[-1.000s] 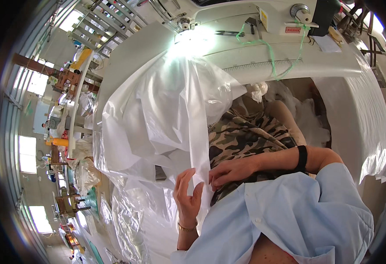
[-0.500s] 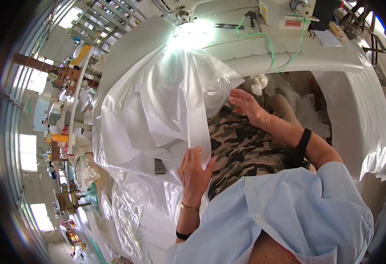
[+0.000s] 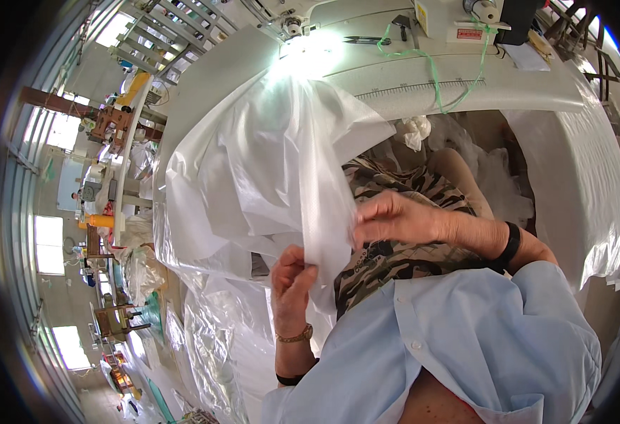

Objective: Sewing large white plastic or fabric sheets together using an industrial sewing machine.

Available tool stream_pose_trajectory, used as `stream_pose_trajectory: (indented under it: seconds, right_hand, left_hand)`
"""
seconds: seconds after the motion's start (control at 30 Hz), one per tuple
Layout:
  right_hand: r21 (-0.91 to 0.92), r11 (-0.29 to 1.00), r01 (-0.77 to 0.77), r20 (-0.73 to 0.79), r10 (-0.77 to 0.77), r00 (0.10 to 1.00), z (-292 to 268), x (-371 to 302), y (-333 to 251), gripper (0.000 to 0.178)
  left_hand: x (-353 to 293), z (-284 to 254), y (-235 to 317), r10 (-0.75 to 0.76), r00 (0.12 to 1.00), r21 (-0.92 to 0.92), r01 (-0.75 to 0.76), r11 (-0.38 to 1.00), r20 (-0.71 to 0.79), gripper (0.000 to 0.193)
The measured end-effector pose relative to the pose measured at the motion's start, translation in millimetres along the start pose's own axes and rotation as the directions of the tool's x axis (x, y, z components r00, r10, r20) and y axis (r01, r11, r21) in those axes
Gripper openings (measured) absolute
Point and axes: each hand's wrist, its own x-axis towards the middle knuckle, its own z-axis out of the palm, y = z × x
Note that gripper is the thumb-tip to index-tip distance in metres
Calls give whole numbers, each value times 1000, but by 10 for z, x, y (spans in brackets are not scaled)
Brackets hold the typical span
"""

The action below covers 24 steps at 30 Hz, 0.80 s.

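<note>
Currently both hands pinch one edge of the white woven fabric point(image 3: 267, 169): left hand point(image 3: 292, 279) below, right hand point(image 3: 394, 219) above it; the edge runs steeply between them.

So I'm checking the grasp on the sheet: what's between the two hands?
In the head view, a narrow fold of the white sheet spans from the left hand up to the right hand; nothing else lies between them.
</note>
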Motion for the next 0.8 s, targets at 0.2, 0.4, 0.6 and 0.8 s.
stream_pose_trajectory:
  seconds: [0.2,0.4,0.6,0.8]
  right_hand:
    - [-479,870,117,5,-131,991,314,-149,-225,21]
    - [-586,809,-45,172,179,969,489,-146,-101,24]
    - [-660,744,108,230,63,971,627,-123,-82,24]
    - [-693,708,134,250,62,966,708,-89,70,25]
  left_hand:
    - [39,152,-212,85,995,502,-95,860,44,13]
    - [50,103,-314,12,992,558,-81,826,126,11]
    - [-3,134,-339,-8,998,502,-21,865,56,8]
    - [-10,199,-285,-54,997,364,73,928,-62,11]
